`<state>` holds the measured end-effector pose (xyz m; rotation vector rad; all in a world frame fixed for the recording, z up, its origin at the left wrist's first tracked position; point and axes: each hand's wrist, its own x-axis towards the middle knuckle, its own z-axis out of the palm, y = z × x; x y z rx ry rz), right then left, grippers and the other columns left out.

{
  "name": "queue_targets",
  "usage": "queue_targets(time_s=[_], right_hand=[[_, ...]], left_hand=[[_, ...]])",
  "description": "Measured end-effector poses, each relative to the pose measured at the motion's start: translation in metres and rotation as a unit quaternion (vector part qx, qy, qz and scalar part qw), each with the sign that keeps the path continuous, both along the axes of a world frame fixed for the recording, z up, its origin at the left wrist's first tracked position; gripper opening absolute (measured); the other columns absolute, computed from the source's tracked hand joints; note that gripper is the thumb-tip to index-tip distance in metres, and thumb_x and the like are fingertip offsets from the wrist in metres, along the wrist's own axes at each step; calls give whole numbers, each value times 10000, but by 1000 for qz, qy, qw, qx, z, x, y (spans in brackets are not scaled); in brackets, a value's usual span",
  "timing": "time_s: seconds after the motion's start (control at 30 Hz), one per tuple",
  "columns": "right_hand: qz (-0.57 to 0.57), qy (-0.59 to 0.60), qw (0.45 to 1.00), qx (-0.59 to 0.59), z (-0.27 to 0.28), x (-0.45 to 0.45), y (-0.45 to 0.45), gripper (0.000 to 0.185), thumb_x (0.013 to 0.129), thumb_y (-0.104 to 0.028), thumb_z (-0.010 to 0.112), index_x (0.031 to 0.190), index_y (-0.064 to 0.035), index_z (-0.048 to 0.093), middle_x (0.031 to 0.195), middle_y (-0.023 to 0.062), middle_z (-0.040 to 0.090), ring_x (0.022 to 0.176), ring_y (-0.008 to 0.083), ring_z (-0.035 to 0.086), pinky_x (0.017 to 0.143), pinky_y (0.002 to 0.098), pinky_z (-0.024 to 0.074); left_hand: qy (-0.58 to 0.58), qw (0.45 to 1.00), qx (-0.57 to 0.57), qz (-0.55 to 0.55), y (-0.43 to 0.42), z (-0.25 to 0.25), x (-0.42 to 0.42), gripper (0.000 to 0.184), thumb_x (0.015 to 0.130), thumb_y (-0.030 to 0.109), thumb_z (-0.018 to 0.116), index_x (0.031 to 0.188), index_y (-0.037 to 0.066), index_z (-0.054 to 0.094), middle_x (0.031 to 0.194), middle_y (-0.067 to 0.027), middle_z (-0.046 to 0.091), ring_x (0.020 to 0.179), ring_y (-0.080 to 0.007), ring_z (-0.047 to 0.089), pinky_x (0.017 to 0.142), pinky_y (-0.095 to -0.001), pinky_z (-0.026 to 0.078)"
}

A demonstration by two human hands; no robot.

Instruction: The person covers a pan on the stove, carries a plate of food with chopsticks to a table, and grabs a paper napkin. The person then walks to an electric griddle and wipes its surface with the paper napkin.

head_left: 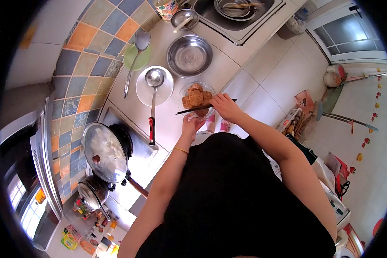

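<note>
A clear glass bowl [182, 93] full of browned fried pieces [196, 95] is at the counter's front edge. My left hand [192, 124] grips the bowl's near side from below. Dark chopsticks [189, 110] lie across the bowl, and my right hand [222, 105] is closed on them at the bowl's right side. Behind the bowl stands a wide metal basin [189, 56] with nothing visible in it. To the left, a ladle [154, 78] with a red and black handle rests on a white plate [142, 95].
At left, a lidded pan [105, 152] and a lidded pot [92, 193] sit on the stove. A metal spatula [142, 41] lies over a green plate [133, 62]. The sink [206, 15] at the back holds a metal bowl [235, 15].
</note>
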<state>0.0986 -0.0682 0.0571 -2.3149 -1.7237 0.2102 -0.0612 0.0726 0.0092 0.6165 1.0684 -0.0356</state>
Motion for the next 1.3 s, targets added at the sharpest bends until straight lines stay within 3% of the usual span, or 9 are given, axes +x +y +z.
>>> queue_targets(time_s=[0.1, 0.2, 0.3, 0.33, 0.53, 0.63, 0.83, 1.2, 1.3], right_hand=[[-70, 112, 990, 57, 4, -2, -24, 203, 852, -151, 501, 1037, -67, 501, 968, 115, 553, 982, 301, 554, 830, 405, 447], [-252, 235, 938, 40, 28, -7, -42, 219, 923, -205, 479, 1094, -68, 484, 942, 169, 583, 860, 370, 598, 730, 457, 483], [-406, 246, 879, 50, 43, 0, -56, 287, 957, -296, 470, 1145, -79, 462, 886, 192, 630, 767, 413, 610, 672, 497, 486], [-427, 213, 872, 111, 39, 5, -60, 320, 939, -326, 498, 1140, -77, 488, 813, 184, 657, 731, 411, 617, 662, 499, 481], [-486, 226, 836, 115, 61, 63, -99, 259, 924, -319, 509, 995, -77, 568, 798, 200, 641, 710, 411, 604, 623, 506, 462], [-527, 176, 817, 155, 67, 89, -133, 225, 922, -296, 539, 971, -81, 584, 691, 187, 611, 659, 383, 599, 583, 449, 462], [-582, 124, 783, 184, 66, 153, -221, 230, 912, -281, 514, 928, -58, 570, 720, 213, 618, 692, 430, 594, 622, 514, 464], [-638, 109, 731, 214, 96, 294, -372, 268, 908, -305, 525, 881, -43, 572, 716, 213, 620, 692, 424, 598, 619, 511, 463], [-663, 117, 709, 209, 102, 330, -399, 273, 910, -302, 526, 884, -34, 575, 713, 219, 621, 686, 426, 598, 613, 508, 461]], left_hand=[[6, 998, -3, -60, 0, 6, -8, 400, 870, -30, 455, 1233, 41, 302, 1032, -232, 585, 909, -307, 647, 835, -398, 565], [-23, 990, 23, -137, 3, 38, -5, 330, 900, 4, 436, 1206, 78, 337, 1012, -225, 612, 925, -288, 650, 849, -390, 552], [-62, 975, 32, -213, 3, 55, 12, 306, 921, 19, 426, 1206, 101, 347, 1018, -214, 619, 932, -272, 651, 826, -356, 561], [-72, 969, 40, -234, 2, 65, 23, 304, 924, 20, 426, 1207, 101, 347, 1021, -214, 619, 933, -271, 650, 821, -349, 561], [-128, 927, 45, -350, -18, 103, 113, 293, 938, 52, 428, 1217, 95, 348, 1022, -209, 622, 917, -258, 651, 793, -339, 565], [-125, 903, 65, -405, -42, 114, 167, 287, 935, 69, 437, 1209, 87, 354, 1021, -206, 625, 918, -261, 649, 809, -350, 558], [-174, 846, 62, -500, -114, 124, 275, 317, 899, 64, 452, 1198, 59, 347, 1005, -188, 616, 898, -257, 652, 812, -350, 556], [-204, 820, 25, -534, -265, 141, 448, 327, 908, 102, 417, 1221, 57, 334, 1070, -187, 568, 909, -298, 644, 803, -373, 562], [-202, 822, 26, -531, -295, 156, 490, 362, 915, 164, 449, 1250, 72, 345, 1180, -169, 527, 958, -312, 635, 820, -385, 556]])
